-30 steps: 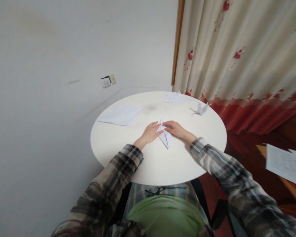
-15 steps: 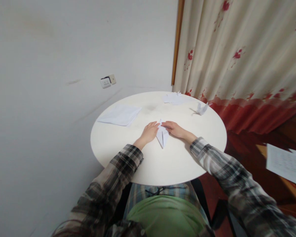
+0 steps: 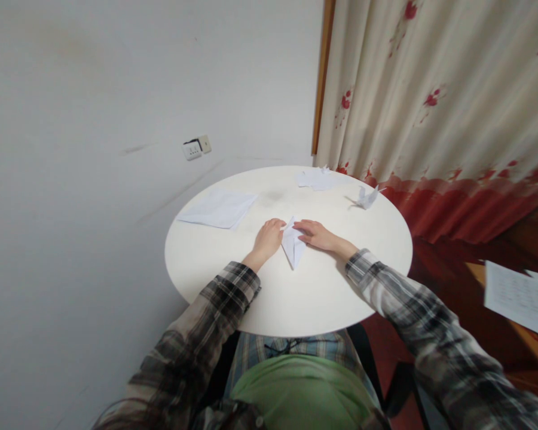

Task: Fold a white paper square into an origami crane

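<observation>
A small folded piece of white paper (image 3: 293,249), shaped like a narrow kite, lies on the round white table (image 3: 273,304) with its point toward me. My left hand (image 3: 269,237) is at its upper left edge, with the fingers closed on a pale flap there. On the other side, my right hand (image 3: 317,234) rests its outstretched fingers on the paper's upper right part, thumb apart below them. The fingertips cover part of the folds.
A flat stack of white paper (image 3: 217,208) lies at the table's left. Toward the back are more paper pieces (image 3: 314,178), and a folded paper crane (image 3: 366,197) stands at the right. Beyond are a wall socket (image 3: 192,150) and a curtain (image 3: 430,137).
My left hand has shifted slightly left, its fingers now curled more at the paper's edge. The folded paper has turned a little, its lower point moving left. My right hand stays nearly in place.
</observation>
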Motion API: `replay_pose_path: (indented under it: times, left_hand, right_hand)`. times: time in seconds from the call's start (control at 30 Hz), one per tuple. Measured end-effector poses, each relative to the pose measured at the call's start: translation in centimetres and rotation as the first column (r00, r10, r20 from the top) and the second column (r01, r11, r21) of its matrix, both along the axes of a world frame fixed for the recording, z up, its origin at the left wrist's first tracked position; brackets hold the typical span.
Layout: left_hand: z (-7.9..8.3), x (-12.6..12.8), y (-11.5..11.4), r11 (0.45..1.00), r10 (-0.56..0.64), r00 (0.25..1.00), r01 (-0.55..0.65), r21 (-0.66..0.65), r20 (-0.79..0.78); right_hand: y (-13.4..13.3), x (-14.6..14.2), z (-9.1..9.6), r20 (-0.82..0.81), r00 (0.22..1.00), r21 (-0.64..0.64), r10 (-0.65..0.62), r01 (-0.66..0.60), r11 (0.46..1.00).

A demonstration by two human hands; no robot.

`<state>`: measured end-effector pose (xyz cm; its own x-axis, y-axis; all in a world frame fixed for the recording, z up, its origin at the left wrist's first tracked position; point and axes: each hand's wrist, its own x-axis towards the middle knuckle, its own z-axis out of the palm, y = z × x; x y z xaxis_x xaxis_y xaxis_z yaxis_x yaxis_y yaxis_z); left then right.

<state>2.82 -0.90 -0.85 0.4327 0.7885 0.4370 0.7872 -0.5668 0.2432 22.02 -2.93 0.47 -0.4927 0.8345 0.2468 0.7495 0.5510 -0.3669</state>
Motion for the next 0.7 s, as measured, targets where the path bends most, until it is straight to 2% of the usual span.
replay_pose_path:
  times: [0.3,0.47,0.7]
  left_hand:
    - [0.0,0.4,-0.2,0.987,-0.157,0.987,0.158,-0.015,0.038]
    - [0.0,0.5,-0.4,0.987,-0.162,0.987,0.162,-0.012,0.026]
    - [0.1,0.7,-0.6,0.987,-0.156,0.987,0.154,-0.042,-0.034]
  right_hand:
    - [0.4,0.1,-0.7,-0.010,1.000,0.026,-0.005,0.006,1.000]
    - [0.7,0.2,-1.2,-0.054,0.998,0.063,-0.026,0.029,0.998]
    - [0.5,0.3,-0.9,-0.084,0.995,0.082,-0.054,0.061,0.995]
